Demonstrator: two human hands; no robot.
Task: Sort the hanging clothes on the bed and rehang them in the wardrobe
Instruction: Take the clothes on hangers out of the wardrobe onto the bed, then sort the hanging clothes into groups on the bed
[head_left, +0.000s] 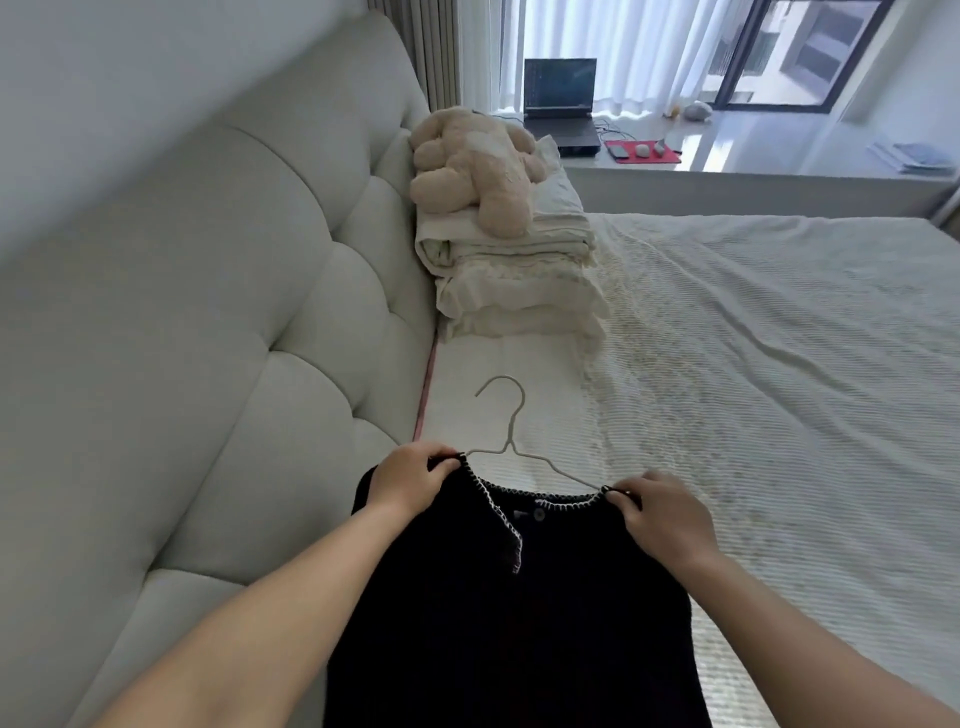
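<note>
A black knit top (514, 623) with white stitched trim at the neckline lies on the bed (779, 364), close to me. A thin white wire hanger (511, 426) sits inside its neckline, with the hook pointing away toward the headboard. My left hand (408, 480) pinches the top's left shoulder at the neckline edge. At the other end of the neckline, my right hand (665, 519) pinches the right shoulder over the hanger's arm. No wardrobe is in view.
A padded pale headboard (234, 312) runs along the left. Folded cream bedding (514, 280) with a beige plush toy (478, 166) on top is stacked at the head of the bed. Beyond stand a laptop (561, 104) and a window ledge.
</note>
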